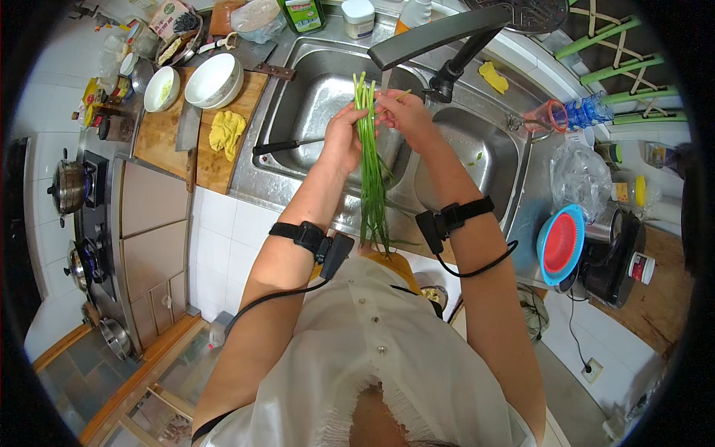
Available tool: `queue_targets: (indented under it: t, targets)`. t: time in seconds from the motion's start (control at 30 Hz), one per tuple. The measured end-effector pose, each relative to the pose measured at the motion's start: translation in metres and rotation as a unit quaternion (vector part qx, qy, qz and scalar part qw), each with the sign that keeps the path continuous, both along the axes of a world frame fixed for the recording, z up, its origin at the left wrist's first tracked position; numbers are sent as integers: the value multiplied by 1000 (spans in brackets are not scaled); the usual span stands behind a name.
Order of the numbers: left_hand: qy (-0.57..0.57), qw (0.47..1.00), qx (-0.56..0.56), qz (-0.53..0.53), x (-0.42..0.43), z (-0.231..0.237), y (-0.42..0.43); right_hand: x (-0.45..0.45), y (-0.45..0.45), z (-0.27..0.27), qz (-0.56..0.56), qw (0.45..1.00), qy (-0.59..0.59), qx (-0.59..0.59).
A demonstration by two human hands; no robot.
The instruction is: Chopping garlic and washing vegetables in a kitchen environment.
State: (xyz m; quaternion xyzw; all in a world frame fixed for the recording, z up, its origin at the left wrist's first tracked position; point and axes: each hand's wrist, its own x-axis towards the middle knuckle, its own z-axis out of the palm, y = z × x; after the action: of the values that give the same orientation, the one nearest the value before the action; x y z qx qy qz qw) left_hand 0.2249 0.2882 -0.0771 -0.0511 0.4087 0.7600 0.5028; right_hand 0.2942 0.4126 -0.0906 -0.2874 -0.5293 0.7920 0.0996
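Note:
A bunch of long green garlic chives (371, 167) hangs over the divider of a steel double sink, pale cut ends towards the faucet and leaf tips reaching the front edge. My left hand (345, 134) grips the bunch near its pale ends. At its right, my right hand (406, 114) pinches a thin pale stalk beside the bunch, right by a stream of water from the black faucet (441, 39). A black-handled tool (276, 147) lies across the left basin (313, 100); its far end is hidden by my left hand. Green bits lie in the right basin (486, 162).
A cleaver (189, 128), yellow cloth (226, 134) and white bowls (215, 81) stand on wooden boards at the left. Blue and red baskets (560, 243) sit right of the sink. Pots (70, 187) stand on a stove at far left, with a blue flame visible. Bottles line the back.

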Motion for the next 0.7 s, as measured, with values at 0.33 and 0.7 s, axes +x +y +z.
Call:
queue_targets:
  t: [0.33, 0.7]
  targets:
    - [70, 996, -55, -25, 3, 6, 2, -6, -9, -5, 96, 982, 15, 160]
    - [162, 980, -95, -64, 3, 1, -2, -6, -4, 3, 44, 999, -20, -17]
